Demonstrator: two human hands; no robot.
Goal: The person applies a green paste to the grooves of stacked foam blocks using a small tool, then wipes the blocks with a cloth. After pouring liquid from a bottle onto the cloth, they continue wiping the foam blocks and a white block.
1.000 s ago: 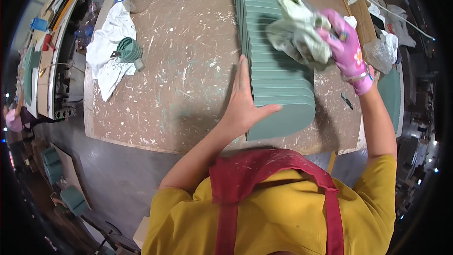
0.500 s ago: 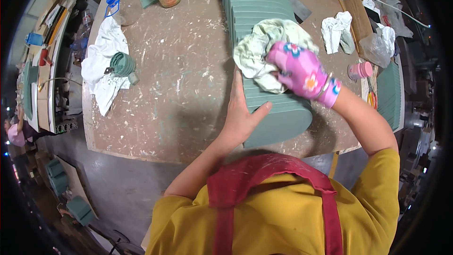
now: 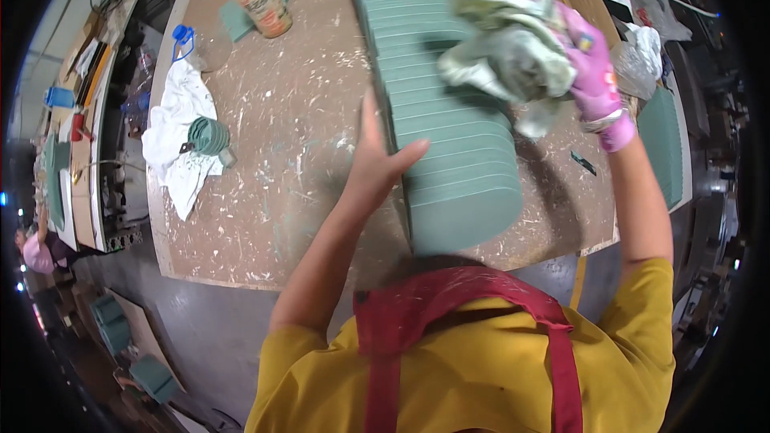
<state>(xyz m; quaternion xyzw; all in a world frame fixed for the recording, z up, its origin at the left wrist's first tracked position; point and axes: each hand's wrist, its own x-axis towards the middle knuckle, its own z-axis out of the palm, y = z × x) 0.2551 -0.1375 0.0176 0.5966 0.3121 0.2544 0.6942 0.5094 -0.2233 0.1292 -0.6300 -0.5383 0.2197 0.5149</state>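
Observation:
A long row of overlapping green sheets with rounded ends [image 3: 457,164] runs away from me over the brown tabletop [image 3: 305,136]. Against the left edge of this stack rests my left hand [image 3: 377,152], bare, with its thumb apart from the fingers and nothing in it. My right hand [image 3: 589,68], in a pink flowered glove, is closed on a crumpled, stained whitish rag [image 3: 513,56]. The rag hangs over the stack's right side, partly blurred by motion.
At the left lie a white cloth [image 3: 180,124] and a rolled green strip [image 3: 208,136]. Farther back stand a bottle with an orange cap [image 3: 261,4] and a clear jug with a blue cap [image 3: 184,40]. A small dark tool [image 3: 583,163] lies right of the stack.
My right hand has lifted the rag off the stack and swung it right and away from me. The left hand has slid farther along the stack's left edge.

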